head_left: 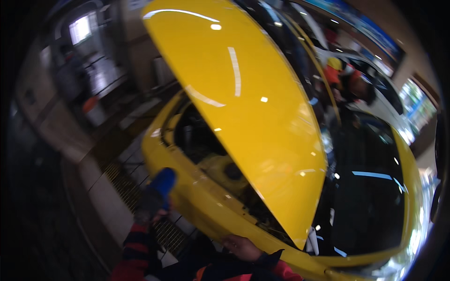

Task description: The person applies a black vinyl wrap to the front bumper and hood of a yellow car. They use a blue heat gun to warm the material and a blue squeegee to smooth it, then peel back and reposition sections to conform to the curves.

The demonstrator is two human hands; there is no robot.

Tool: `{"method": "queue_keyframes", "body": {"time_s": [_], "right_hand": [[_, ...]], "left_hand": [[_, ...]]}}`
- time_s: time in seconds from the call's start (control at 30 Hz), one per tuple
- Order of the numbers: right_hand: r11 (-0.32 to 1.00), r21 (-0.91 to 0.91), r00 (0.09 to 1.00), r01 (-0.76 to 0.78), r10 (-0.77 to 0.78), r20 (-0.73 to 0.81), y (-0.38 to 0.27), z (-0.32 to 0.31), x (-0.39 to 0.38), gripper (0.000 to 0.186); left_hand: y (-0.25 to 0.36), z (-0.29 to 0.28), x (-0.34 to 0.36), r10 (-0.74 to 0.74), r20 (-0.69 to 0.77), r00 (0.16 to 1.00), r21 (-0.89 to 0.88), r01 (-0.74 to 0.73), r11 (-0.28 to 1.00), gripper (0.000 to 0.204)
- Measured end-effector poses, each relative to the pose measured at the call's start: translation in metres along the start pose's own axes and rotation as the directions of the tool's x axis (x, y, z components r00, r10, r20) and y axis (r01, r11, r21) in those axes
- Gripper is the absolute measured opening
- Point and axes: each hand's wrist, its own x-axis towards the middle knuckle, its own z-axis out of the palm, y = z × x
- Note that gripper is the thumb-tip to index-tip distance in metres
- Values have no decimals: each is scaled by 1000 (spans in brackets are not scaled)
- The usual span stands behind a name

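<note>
A yellow car stands in front of me with its hood (243, 112) raised, and part of the dark engine bay (220, 168) shows beneath. At the lower left my left hand (161, 213) is closed on a blue, rounded, soft-looking thing (162, 182) with a dark grey lower part; motion blur hides its exact kind. This thing is held beside the front corner of the yellow fender (206, 196). My right hand (243, 247) is at the fender's near side, close to my body. Its fingers are blurred and partly hidden, so their pose is unclear.
The car's dark windshield (365, 192) is to the right. Beyond the car, a person in red with a yellow cap (333, 65) is beside a white car (384, 86). A floor grating (119, 185) runs along the left, with an orange-topped object (90, 104) farther back.
</note>
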Motion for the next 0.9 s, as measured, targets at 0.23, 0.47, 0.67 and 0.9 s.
{"method": "queue_keyframes", "body": {"time_s": [0.23, 0.47, 0.67, 0.9], "right_hand": [[855, 496, 971, 150, -222, 89, -23, -16, -76, 102], [753, 653, 996, 76, -88, -14, -10, -50, -184, 76], [826, 503, 963, 254, -168, -210, -5, -42, -250, 43], [709, 360, 661, 606, -198, -723, -50, -117, -331, 54]], "left_hand": [[-107, 288, -13, -98, 393, 914, -150, 169, 974, 53], [-224, 424, -27, -181, 476, 861, -316, 360, 878, 51], [-229, 438, -39, -222, 578, 785, -130, 358, 925, 107], [-267, 389, 11, -515, 460, 723, 796, -79, 600, 38]]}}
